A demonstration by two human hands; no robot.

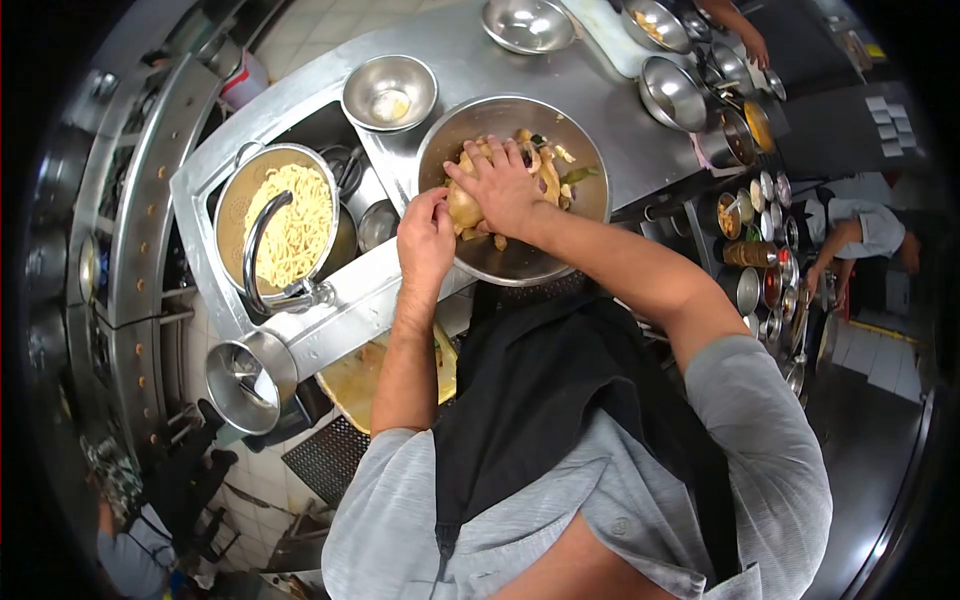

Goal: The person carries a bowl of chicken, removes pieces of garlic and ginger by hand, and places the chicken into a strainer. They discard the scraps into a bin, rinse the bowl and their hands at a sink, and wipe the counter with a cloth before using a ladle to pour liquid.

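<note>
A large steel bowl (585, 205) sits on the steel counter right in front of me. It holds pale meat pieces mixed with green and brown vegetables (545, 165). My right hand (500, 185) is inside the bowl, palm down, fingers curled over a pale lump of the food. My left hand (425, 240) is at the bowl's near-left rim, its fingertips pinched on the edge next to the food. A black apron and grey shirt fill the bottom of the view.
Left of the bowl, a strainer of yellow noodles (295, 225) with a curved handle sits in a recessed pot. Empty steel bowls (390, 93) (528, 25) (672, 92) stand farther back. A steel funnel (245, 380) hangs near left. Condiment tins (760, 235) and a co-worker (865, 230) are at right.
</note>
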